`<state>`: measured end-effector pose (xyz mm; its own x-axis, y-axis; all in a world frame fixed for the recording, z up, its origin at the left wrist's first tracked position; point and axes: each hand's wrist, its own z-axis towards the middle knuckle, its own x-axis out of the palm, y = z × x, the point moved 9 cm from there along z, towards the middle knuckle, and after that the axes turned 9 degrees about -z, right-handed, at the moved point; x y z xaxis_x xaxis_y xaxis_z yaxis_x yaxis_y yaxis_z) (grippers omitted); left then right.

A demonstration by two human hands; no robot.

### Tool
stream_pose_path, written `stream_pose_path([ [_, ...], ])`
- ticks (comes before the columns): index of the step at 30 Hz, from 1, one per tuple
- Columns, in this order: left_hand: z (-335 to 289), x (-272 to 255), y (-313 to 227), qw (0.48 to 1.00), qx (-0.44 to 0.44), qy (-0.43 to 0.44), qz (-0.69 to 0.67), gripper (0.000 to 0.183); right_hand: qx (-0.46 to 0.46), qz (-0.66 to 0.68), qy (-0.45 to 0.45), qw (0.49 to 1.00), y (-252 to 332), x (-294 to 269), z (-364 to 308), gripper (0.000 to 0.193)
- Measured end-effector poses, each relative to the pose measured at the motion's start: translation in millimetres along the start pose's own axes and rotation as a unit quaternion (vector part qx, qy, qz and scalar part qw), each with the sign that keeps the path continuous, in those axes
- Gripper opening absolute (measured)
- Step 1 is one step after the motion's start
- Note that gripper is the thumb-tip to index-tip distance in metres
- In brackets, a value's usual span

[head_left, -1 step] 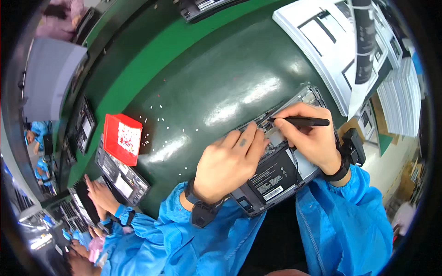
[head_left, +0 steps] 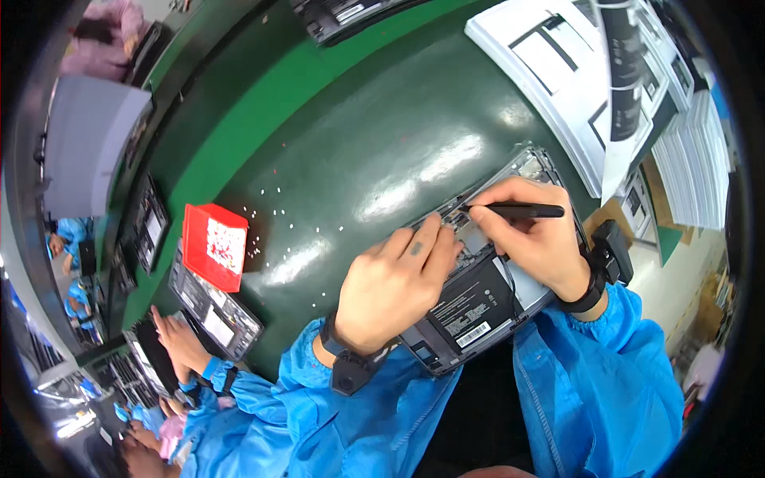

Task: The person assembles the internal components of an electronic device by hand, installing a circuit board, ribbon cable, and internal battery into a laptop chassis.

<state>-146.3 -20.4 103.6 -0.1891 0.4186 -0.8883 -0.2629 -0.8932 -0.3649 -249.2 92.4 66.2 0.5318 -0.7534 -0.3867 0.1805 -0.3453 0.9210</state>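
In front of me lies an opened laptop base (head_left: 550, 171), tilted across the table edge and my lap. Its black battery (head_left: 474, 303) and part of the circuit board are bare. My left hand (head_left: 394, 283) lies over the base with its fingers stretched out, fingertips on the board near the far edge. Pinched in my right hand (head_left: 530, 239) are slim black tweezers (head_left: 526, 210), pointing left at the board just beyond the left fingertips. What is at their tip, if anything, is too small to make out.
A red bin (head_left: 215, 247) with small white pieces leans on another opened laptop base (head_left: 215, 315) at left. Similar white bits are scattered on the green table. White sheets (head_left: 542, 88) are stacked at far right. A co-worker's hand (head_left: 179, 342) is at lower left.
The whole view has shifted slightly, with the red bin a little lower and further right. Both hands keep nearly the same pose on the laptop base.
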Motion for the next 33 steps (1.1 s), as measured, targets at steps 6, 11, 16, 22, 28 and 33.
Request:
stream_pose_path([
  [6,-2,-1,-7,1.000,-0.003,-0.015,-0.011,0.025,0.018,0.005,0.056,0.998,1,-7,-3,0.012],
  [11,-44,-12,18,0.980,-0.079,-0.095,-0.159,0.030,-0.069,0.084,0.032,0.994,31,-58,2,0.017],
  [16,-188,3,76,0.822,-0.376,-0.362,-0.230,0.039,-0.208,-0.034,0.043,0.977,32,-56,92,0.022],
  [22,-187,23,14,0.794,-0.410,-0.320,-0.315,0.046,-0.298,-0.132,-0.100,0.940,-17,-90,216,0.029],
  [28,-192,32,-14,0.713,-0.493,-0.365,-0.338,0.037,-0.249,-0.108,-0.053,0.961,-51,-48,208,0.022],
  [33,-172,17,-2,0.741,-0.436,-0.376,-0.347,0.030,-0.218,-0.041,-0.038,0.974,-45,-62,196,0.021],
])
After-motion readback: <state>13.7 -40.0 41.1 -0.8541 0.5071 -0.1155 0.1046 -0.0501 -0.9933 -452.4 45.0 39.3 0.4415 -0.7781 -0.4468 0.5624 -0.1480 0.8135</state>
